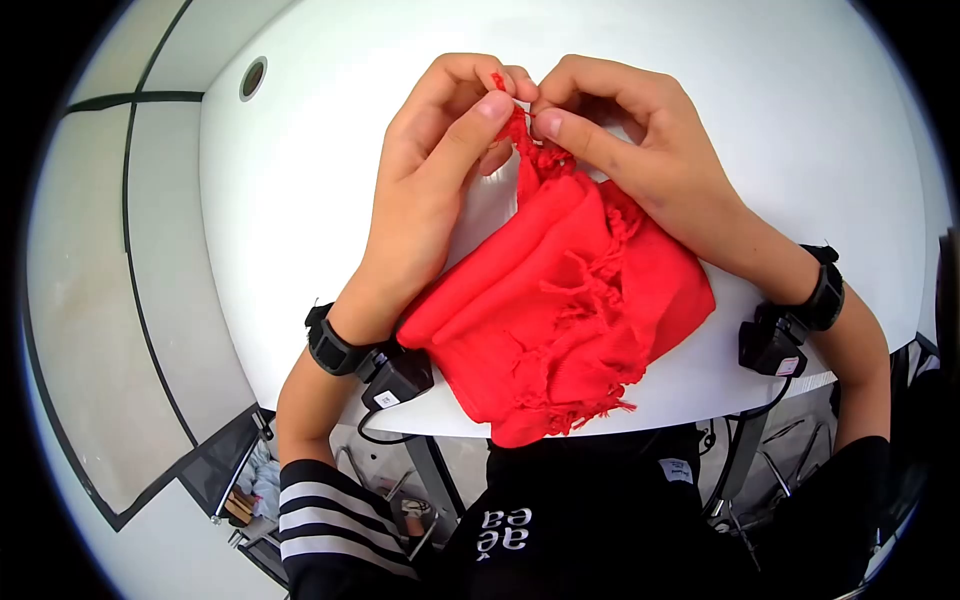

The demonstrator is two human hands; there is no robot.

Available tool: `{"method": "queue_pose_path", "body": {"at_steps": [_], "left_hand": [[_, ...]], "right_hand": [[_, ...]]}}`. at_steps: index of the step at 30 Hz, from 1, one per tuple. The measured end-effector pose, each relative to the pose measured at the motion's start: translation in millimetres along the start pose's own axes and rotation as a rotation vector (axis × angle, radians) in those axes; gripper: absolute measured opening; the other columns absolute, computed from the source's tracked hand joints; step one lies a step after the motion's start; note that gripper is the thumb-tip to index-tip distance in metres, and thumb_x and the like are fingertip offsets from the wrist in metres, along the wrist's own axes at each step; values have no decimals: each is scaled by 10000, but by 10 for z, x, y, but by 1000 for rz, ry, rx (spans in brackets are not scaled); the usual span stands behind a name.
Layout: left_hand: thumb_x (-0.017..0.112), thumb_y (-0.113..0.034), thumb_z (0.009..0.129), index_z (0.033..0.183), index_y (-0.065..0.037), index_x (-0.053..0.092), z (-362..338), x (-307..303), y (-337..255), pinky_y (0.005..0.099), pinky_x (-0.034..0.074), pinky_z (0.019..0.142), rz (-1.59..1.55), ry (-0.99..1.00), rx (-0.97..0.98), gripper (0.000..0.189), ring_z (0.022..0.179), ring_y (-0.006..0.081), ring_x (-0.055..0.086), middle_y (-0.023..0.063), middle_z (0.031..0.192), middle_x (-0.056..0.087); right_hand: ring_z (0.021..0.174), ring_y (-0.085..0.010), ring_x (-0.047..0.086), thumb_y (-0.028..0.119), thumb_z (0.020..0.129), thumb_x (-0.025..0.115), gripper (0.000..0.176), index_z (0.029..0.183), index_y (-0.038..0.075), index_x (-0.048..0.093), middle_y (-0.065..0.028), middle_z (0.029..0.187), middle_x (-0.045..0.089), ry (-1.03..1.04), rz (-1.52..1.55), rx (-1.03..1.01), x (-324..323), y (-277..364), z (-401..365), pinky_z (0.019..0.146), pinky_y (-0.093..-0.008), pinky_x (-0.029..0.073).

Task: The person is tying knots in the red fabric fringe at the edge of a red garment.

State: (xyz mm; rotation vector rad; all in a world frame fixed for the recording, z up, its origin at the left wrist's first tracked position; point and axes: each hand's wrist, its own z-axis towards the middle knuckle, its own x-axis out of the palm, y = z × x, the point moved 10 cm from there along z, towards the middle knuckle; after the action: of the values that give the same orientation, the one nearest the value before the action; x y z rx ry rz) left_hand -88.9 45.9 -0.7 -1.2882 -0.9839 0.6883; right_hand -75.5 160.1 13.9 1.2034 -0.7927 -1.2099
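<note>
A red scarf (540, 270) with knotted fringe lies bunched on the table and hangs a little over its front edge. My left hand (445, 135) pinches a strand of the fringe (517, 125) between thumb and forefinger, with its tip sticking up past them. Close beside it, my right hand (630, 140) is closed too, thumb against forefinger on a thin red thread of the same fringe. The fingertips of both hands almost touch. More fringe tassels (590, 290) run across the middle of the cloth.
The white table (300, 200) has a round cable hole (253, 78) at the far left. A black strapped device sits on my left wrist (345, 345) and another on my right wrist (800, 310), with cables hanging down. Left of the table stands a panelled partition (165, 270).
</note>
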Motion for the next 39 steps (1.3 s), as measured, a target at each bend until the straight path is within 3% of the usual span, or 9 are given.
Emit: {"method": "queue_pose_path", "body": {"at_steps": [3, 5, 6, 14, 17, 27, 32, 36, 39], "left_hand": [[524, -132, 968, 1073, -83, 525, 18, 11, -11, 200, 383, 693, -53, 34, 31, 117, 880, 45, 487, 9, 1027, 602], [534, -133, 964, 1073, -67, 539, 27, -19, -2, 196, 366, 675, -72, 7, 39, 128, 840, 45, 483, 10, 994, 608], [534, -133, 964, 1073, -67, 539, 31, -10, -10, 196, 366, 675, -74, 6, 42, 128, 840, 45, 483, 10, 994, 608], [578, -107, 945, 1100, -21, 590, 18, -3, -27, 252, 440, 915, 45, -24, 42, 178, 996, 104, 589, 40, 1022, 631], [579, -107, 944, 1106, -15, 588, 10, -10, -16, 248, 437, 906, 38, -26, 38, 186, 977, 101, 583, 40, 1019, 632], [567, -117, 955, 1078, -27, 591, 12, -65, 16, 228, 435, 868, 81, -44, 33, 154, 940, 83, 573, 42, 1010, 645], [570, -113, 952, 1057, -35, 593, 7, -67, -16, 237, 444, 869, 79, -79, 33, 133, 930, 95, 581, 47, 989, 647], [574, -102, 947, 1067, -31, 584, 4, -60, -55, 249, 451, 875, 64, -85, 56, 140, 937, 106, 589, 53, 985, 645], [577, -92, 942, 1082, -28, 575, 11, -19, -84, 257, 456, 881, 1, -9, 105, 154, 943, 112, 593, 60, 990, 645]], "right_hand": [[661, -102, 490, 144, 895, 580, 149, 841, 10, 617, -13, 727, 596, 5, 19, 19, -15, 10, -4, 639, -252, 420], [816, -77, 523, 121, 933, 543, 132, 865, 12, 573, -9, 861, 573, 69, 156, 101, 28, -46, -15, 771, -218, 420], [816, -77, 523, 121, 933, 543, 132, 865, 12, 573, -9, 861, 573, 71, 153, 100, 22, -50, -15, 771, -218, 420], [880, -101, 526, 176, 904, 550, 167, 812, 38, 564, -66, 1009, 595, 10, 338, 28, -65, 3, -5, 864, -266, 407], [864, -100, 523, 179, 911, 548, 167, 834, 34, 576, -75, 1039, 592, 38, 389, 14, -56, 9, 4, 855, -265, 412], [859, -95, 566, 190, 944, 548, 188, 927, 14, 612, -53, 938, 625, 75, 427, 172, 36, -121, -8, 856, -255, 445], [919, -106, 617, 72, 876, 642, 114, 968, 4, 640, -61, 977, 652, 71, 429, 140, 35, -58, -19, 862, -250, 481], [896, -100, 614, 67, 864, 661, 118, 962, 3, 647, -59, 967, 657, 31, 456, 156, -23, -144, 0, 837, -240, 481], [915, -148, 632, 58, 897, 644, 152, 1024, 19, 571, -80, 956, 645, 120, 667, 272, 66, -253, -14, 840, -266, 517]]}}
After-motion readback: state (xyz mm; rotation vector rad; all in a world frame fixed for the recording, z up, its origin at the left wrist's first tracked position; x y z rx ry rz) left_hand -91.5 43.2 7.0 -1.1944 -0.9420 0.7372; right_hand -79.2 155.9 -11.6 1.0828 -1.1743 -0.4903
